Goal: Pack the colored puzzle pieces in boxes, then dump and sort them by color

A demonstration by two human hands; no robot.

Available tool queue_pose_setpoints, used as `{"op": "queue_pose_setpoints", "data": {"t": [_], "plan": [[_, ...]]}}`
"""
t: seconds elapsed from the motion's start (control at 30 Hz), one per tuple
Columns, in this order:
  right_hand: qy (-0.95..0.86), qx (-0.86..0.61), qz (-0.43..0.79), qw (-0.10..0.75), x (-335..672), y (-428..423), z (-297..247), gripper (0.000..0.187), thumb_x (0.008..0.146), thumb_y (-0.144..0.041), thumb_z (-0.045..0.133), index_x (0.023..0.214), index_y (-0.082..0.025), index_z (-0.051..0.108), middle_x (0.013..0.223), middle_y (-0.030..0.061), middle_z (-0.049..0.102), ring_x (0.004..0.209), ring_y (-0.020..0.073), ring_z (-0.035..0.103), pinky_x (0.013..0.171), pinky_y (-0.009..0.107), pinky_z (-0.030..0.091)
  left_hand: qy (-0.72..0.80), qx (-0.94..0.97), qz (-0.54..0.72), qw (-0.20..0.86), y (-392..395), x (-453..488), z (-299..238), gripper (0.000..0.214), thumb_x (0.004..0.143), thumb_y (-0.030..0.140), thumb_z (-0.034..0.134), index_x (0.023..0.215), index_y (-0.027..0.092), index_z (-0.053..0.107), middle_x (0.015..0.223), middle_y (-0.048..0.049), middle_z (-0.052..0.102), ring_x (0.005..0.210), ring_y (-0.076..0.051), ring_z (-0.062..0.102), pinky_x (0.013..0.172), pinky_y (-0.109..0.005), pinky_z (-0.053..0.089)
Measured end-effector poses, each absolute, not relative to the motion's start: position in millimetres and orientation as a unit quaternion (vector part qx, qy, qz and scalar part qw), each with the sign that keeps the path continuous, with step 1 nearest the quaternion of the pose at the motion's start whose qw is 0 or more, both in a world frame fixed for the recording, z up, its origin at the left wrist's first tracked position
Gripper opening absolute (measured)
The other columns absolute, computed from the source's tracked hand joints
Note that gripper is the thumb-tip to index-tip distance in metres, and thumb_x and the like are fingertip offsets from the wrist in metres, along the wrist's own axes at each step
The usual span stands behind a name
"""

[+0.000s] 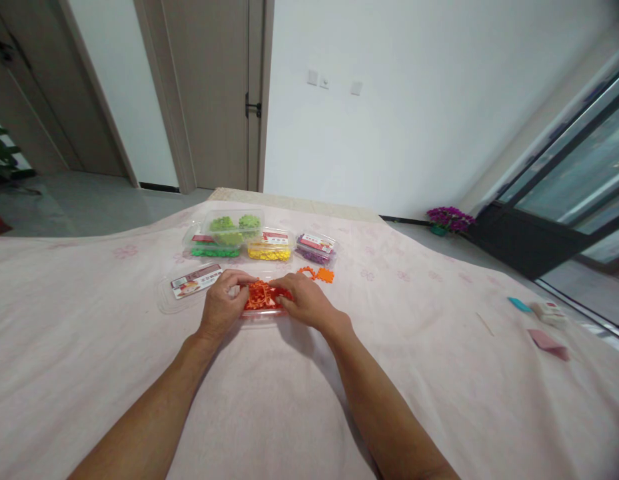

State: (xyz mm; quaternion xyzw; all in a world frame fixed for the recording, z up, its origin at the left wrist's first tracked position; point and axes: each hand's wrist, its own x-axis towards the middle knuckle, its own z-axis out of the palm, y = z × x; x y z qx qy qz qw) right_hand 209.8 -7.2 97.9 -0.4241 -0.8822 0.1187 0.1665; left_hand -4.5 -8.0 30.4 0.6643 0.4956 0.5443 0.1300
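Observation:
A clear plastic box of orange snowflake-shaped pieces (260, 298) lies on the pale pink cloth right in front of me. My left hand (223, 303) curls over the box's left side, fingers bent onto the orange pieces. My right hand (303, 301) closes on the pieces from the right, fingertips pinched together over them. Two joined orange pieces (319, 273) lie loose on the cloth just beyond my right hand. The box's clear lid with a printed label (192, 283) rests flat to the left of my left hand.
Behind the orange box stand a green-piece box (215, 248), an open tub of light green pieces (234, 225), a yellow-piece box (270, 248) and a purple-piece box (315, 248). Small items, teal (519, 305), white (549, 312) and pink (548, 343), lie far right. Doors and a wall stand beyond.

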Motion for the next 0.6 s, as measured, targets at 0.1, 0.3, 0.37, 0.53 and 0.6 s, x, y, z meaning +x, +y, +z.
{"op": "queue_pose_setpoints", "data": {"t": [0.1, 0.3, 0.37, 0.53, 0.6], "plan": [[-0.899, -0.401, 0.111, 0.138, 209, -7, 97, 0.026, 0.088, -0.01, 0.061, 0.104, -0.021, 0.078, 0.105, 0.0057, 0.076, 0.099, 0.0204, 0.065, 0.094, 0.032, 0.043, 0.501, 0.672, 0.534, 0.112, -6, -11, 31, 0.026, 0.083, 0.018, 0.051, 0.089, 0.023, 0.076, 0.099, -0.0047, 0.072, 0.101, -0.021, 0.067, 0.099, -0.039, 0.052], [-0.878, -0.436, 0.118, 0.156, 214, -3, 92, 0.032, 0.082, -0.003, 0.059, 0.1, -0.02, 0.08, 0.103, 0.0046, 0.078, 0.096, 0.0196, 0.066, 0.091, 0.029, 0.046, 0.472, 0.775, 0.413, 0.079, -8, -16, 33, 0.032, 0.083, 0.016, 0.05, 0.092, 0.027, 0.078, 0.108, -0.0018, 0.078, 0.105, -0.023, 0.07, 0.124, -0.061, 0.017], [-0.866, -0.454, 0.116, 0.174, 216, -1, 92, 0.031, 0.082, -0.003, 0.059, 0.099, -0.02, 0.08, 0.102, 0.005, 0.078, 0.096, 0.0196, 0.067, 0.091, 0.029, 0.047, 0.457, 0.796, 0.391, 0.066, -10, -13, 35, 0.031, 0.084, 0.017, 0.051, 0.095, 0.028, 0.078, 0.111, -0.0024, 0.078, 0.107, -0.024, 0.07, 0.125, -0.061, 0.012], [-0.817, -0.514, 0.088, 0.247, 237, 14, 90, 0.031, 0.087, -0.007, 0.056, 0.104, -0.02, 0.079, 0.106, 0.0052, 0.078, 0.101, 0.0199, 0.068, 0.095, 0.031, 0.048, 0.454, 0.802, 0.387, 0.03, -14, -7, 36, 0.021, 0.085, 0.019, 0.054, 0.088, 0.025, 0.074, 0.103, -0.0027, 0.079, 0.105, -0.024, 0.071, 0.125, -0.06, 0.014], [-0.778, -0.567, 0.072, 0.262, 252, 23, 86, 0.032, 0.088, -0.009, 0.055, 0.107, -0.02, 0.078, 0.109, 0.0056, 0.077, 0.104, 0.021, 0.068, 0.096, 0.032, 0.049, 0.46, 0.798, 0.388, 0.035, -14, -6, 35, 0.018, 0.084, 0.018, 0.056, 0.088, 0.025, 0.072, 0.106, -0.0034, 0.078, 0.107, -0.025, 0.07, 0.125, -0.06, 0.016]]}}
